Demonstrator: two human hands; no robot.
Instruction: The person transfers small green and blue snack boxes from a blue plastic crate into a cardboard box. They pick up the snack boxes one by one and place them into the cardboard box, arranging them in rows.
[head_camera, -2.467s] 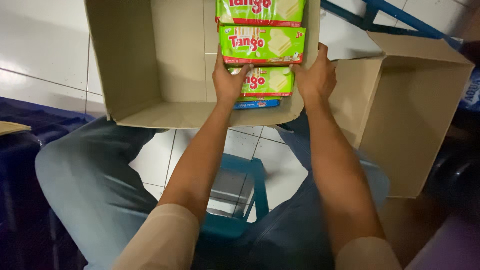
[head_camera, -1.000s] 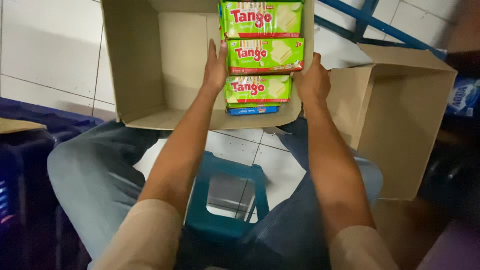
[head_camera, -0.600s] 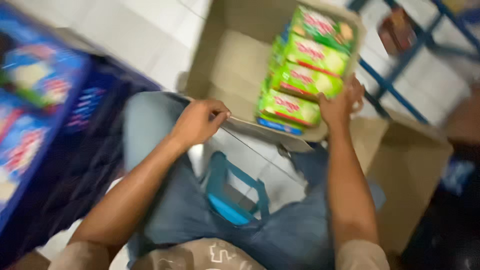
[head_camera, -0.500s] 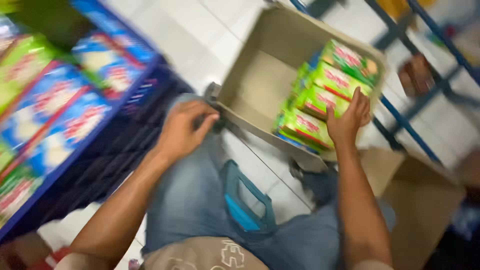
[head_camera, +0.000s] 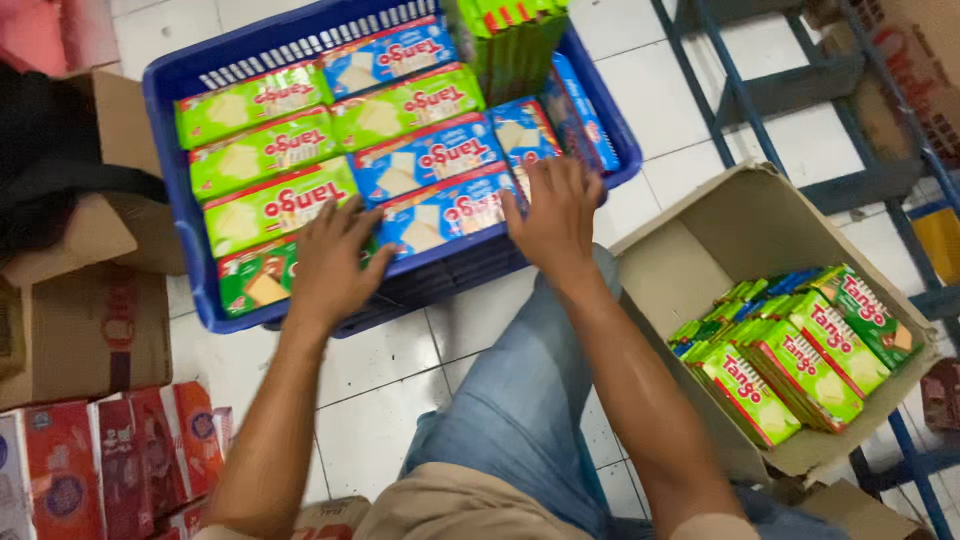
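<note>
Both hands have been shifted from the brown cardboard box (head_camera: 700, 260), partly filled, lower right, to the blue plastic crate (head_camera: 180, 90); left hand (head_camera: 335, 262) and right hand (head_camera: 556, 215) are spread open on flat blue wafer packets (head_camera: 440, 190), apparently nothing gripped yet.

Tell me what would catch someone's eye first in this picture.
A blue crate packed with green packs and blue packs fills the upper middle, with the left hand and right hand spread on its near rows. At right, a cardboard box holds a stack of packs standing on edge.
</note>
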